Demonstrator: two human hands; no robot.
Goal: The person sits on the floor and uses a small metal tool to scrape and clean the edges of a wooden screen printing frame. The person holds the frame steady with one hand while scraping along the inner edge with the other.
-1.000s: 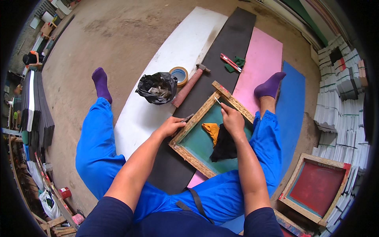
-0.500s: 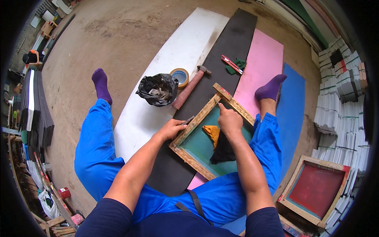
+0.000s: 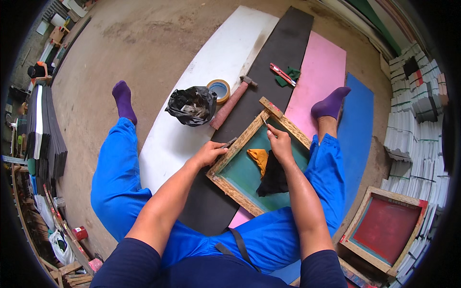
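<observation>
A wooden screen-printing frame [image 3: 236, 194] with green mesh lies tilted between my legs. My left hand [image 3: 210, 153] is closed at its left side, around a dark metal tool [image 3: 231, 142] whose kind I cannot make out. Over the upper part of the mesh, my right hand [image 3: 280, 144] grips a thin tool with a narrow metal shaft [image 3: 265, 122]. Its tip points at the frame's top corner; the handle is hidden in my fingers. An orange cloth [image 3: 260, 159] and a black cloth [image 3: 273, 180] lie on the mesh, partly under my right forearm.
Beyond the frame are a hammer [image 3: 234, 102], a tape roll [image 3: 220, 91], a black plastic bag [image 3: 192, 106] with scraps and a red utility knife [image 3: 282, 75]. White, black, pink and blue sheets cover the floor. A red-mesh frame [image 3: 385, 229] leans against stacked bundles [image 3: 408, 129] at right.
My right hand has drawn back slightly from the frame's top corner, showing more of the tool's metal shaft. My left hand stays at the frame's left side.
</observation>
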